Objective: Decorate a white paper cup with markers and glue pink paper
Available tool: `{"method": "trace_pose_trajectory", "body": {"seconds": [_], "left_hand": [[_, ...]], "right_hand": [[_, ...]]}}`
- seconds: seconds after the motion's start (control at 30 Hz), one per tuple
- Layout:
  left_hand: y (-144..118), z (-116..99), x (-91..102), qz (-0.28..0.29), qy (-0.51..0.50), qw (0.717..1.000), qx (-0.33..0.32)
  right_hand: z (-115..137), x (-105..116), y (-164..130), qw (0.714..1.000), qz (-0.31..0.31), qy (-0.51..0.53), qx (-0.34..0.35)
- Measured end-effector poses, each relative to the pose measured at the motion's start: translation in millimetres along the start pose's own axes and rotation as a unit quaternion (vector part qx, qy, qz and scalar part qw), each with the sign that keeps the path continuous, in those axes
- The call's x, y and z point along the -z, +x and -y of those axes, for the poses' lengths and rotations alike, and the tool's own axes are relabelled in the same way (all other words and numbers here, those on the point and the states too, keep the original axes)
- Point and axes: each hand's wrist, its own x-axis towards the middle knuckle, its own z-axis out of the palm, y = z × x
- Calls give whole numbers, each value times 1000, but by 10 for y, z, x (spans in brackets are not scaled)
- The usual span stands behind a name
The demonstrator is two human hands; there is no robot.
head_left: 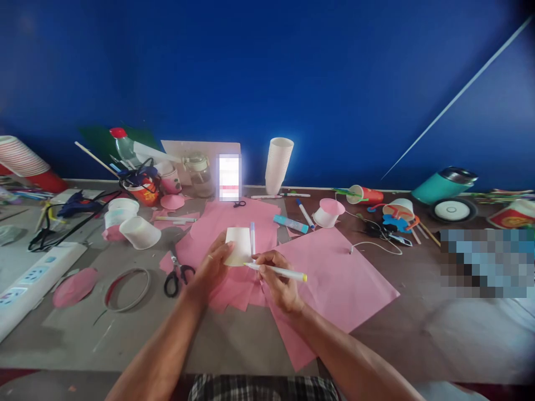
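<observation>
My left hand [212, 264] is closed around the side of a pale paper cup [239, 244], thumb resting on its wall. The cup has a light yellowish tint. In my right hand [281, 284] a white marker [288, 272] with a yellow end is gripped like a pen. Its tip meets the lower right edge of the cup. Beneath both hands lie overlapping sheets of pink paper [330, 278]. A capped marker [252, 236] lies just behind the cup. Black-handled scissors [178, 275] rest to the left of my left hand.
A stack of white cups [278, 164] stands by the blue wall. A cup with a pink paper disc [329, 211] and a blue glue stick [290, 223] sit behind my right hand. On the left are a tape ring [109, 292], a white cup [141, 233] and a power strip [37, 281].
</observation>
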Motion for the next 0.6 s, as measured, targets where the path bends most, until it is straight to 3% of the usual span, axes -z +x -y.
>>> {"method": "trace_pose_trajectory", "body": {"seconds": [0.17, 0.33, 0.6], "left_hand": [[-1, 6, 13, 2, -2, 1000, 3], [2, 0, -1, -3, -7, 1000, 8], [34, 57, 81, -4, -7, 1000, 1]], "right_hand": [[22, -14, 11, 999, -12, -33, 7], [9, -5, 17, 999, -46, 1, -5], [-4, 4, 4, 1000, -9, 12, -1]]}}
